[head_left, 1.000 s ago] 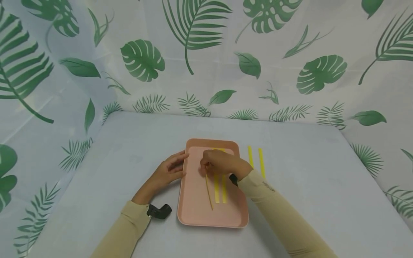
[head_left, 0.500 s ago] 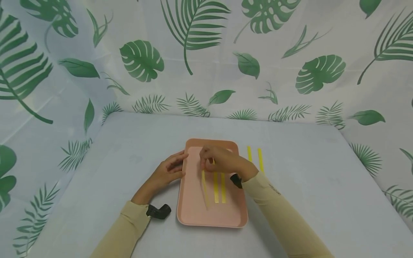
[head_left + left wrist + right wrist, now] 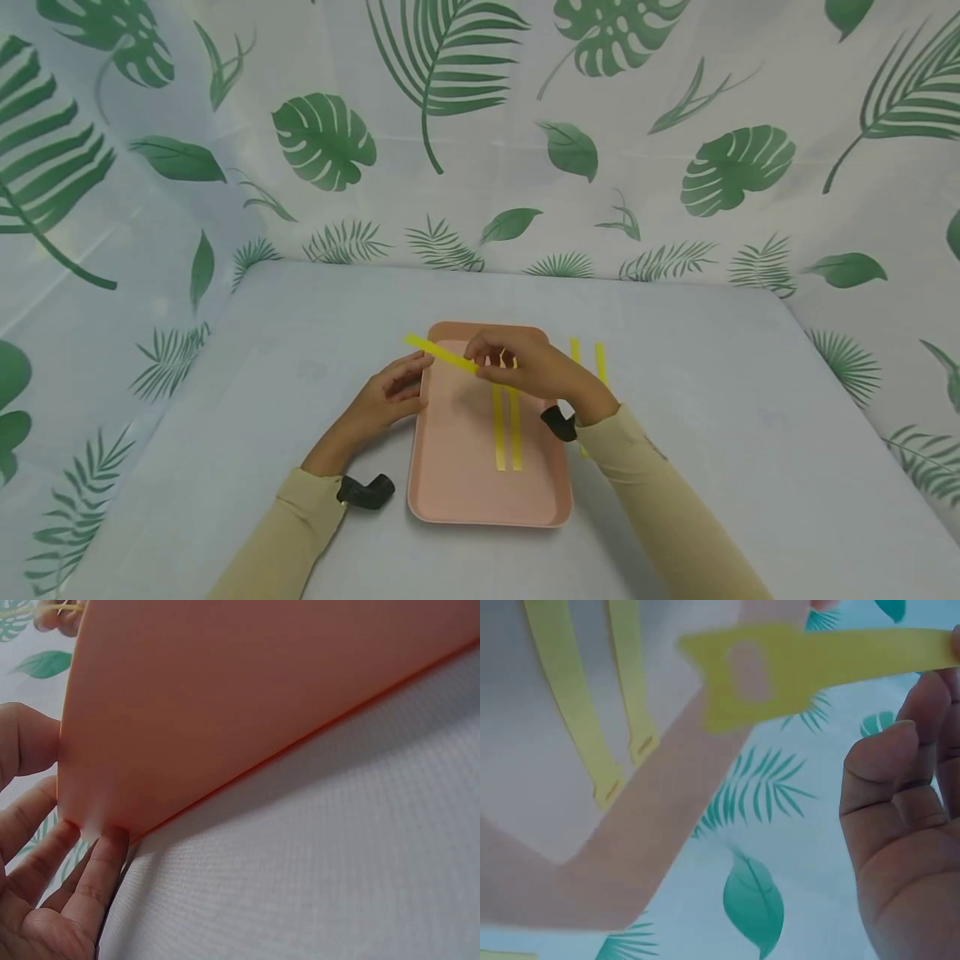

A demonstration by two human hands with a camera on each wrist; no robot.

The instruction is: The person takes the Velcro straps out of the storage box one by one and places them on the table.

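Clearly above the tray (image 3: 450,487), gripping a yellow strap (image 3: 441,353) in the right hand (image 3: 528,364), pinched between thumb and fingers. Long axis slanting across the tray's own length, running from the grip toward the far left, past the tray's far-left part. Pointing free end outward over the left rim, near the left fingertips in the head view; cannot tell whether above them or level with them. In the right wrist view, showing a wide, slotted end leading away from the fingers, with a narrower band going back into the grip. Cannot tell the length past the grip, hidden by the hand.

With the left hand (image 3: 386,400), touching the tray's left side, fingers loosely bent and spread, not curled around anything.

Lying inside the tray, two similar straps (image 3: 499,433), side by side and apart, parallel to the tray's long sides, slotted ends toward the far rim. Just to the right of the tray, on the table (image 3: 330,333), two further straps (image 3: 601,358), roughly parallel too, partly hidden by the right arm.
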